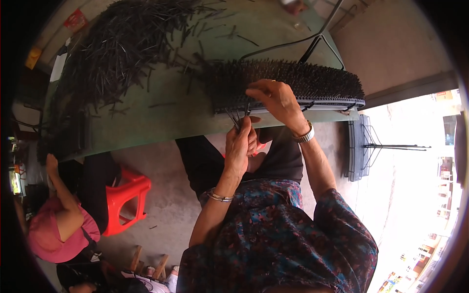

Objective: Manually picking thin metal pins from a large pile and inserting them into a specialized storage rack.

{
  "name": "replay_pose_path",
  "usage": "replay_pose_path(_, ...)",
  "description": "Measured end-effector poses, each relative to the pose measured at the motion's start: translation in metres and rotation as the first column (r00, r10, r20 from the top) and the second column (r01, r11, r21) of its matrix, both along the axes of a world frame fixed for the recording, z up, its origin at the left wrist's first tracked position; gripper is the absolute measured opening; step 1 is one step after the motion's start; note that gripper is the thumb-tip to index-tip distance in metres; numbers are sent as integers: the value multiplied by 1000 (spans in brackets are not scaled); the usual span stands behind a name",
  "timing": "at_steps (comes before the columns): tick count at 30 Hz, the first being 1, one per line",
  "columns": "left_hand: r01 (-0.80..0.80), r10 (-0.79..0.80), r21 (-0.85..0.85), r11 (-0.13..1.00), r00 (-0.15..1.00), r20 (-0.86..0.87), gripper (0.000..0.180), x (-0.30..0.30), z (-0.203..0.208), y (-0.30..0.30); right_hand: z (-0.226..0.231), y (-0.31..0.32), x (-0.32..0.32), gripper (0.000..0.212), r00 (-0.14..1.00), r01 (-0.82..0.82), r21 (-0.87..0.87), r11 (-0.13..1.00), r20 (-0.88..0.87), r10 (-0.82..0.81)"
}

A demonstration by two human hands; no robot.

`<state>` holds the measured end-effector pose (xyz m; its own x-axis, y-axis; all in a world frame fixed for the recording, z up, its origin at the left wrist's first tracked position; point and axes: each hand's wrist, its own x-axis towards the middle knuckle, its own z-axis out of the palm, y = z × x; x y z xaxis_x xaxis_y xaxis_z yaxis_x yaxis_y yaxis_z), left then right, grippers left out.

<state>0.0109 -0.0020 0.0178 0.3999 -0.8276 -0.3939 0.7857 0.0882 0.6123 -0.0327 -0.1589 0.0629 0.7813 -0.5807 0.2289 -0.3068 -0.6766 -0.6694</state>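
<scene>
My left hand [239,144] is closed round a small bunch of thin black strips [236,118] that stick up past the fingers. Just above and to the right, my right hand [279,101] has its fingers pinched at the front of a long black rack [317,103]. A dark strip [247,106] shows just below those fingertips. Upright black strips [312,80] fill the rack densely, like bristles. The rack lies along the near right side of the green table [161,122]. Its left end looks blurred.
A large heap of loose black strips [122,49] covers the table's far left. Behind the rack rises a bent metal stand [320,34]. At lower left a person in a pink top [66,229] works beside a red stool [128,200]. Another rack [359,146] stands at right.
</scene>
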Motion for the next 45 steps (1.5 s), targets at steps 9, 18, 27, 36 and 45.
replay_pose_path(9,-118,113,147,982,993,41,33,0,-3,-8,8,-2,1,10,967,176,89,980,173,-189)
replay_pose_path(18,8,-8,5,1000,1000,-24,33,1,-2,-5,-22,-15,17,7,941,215,-168,962,298,-159)
replay_pose_path(27,15,-15,28,999,1000,1,30,-1,6,-6,-18,-11,17,9,986,144,-508,849,144,-81)
replay_pose_path(36,-31,31,2,1000,999,-5,27,-7,1,-4,-18,-18,23,11,991,129,-345,930,71,-111)
replay_pose_path(45,-61,61,0,998,998,15,28,-5,0,0,-36,-17,27,12,988,147,-513,846,122,-97)
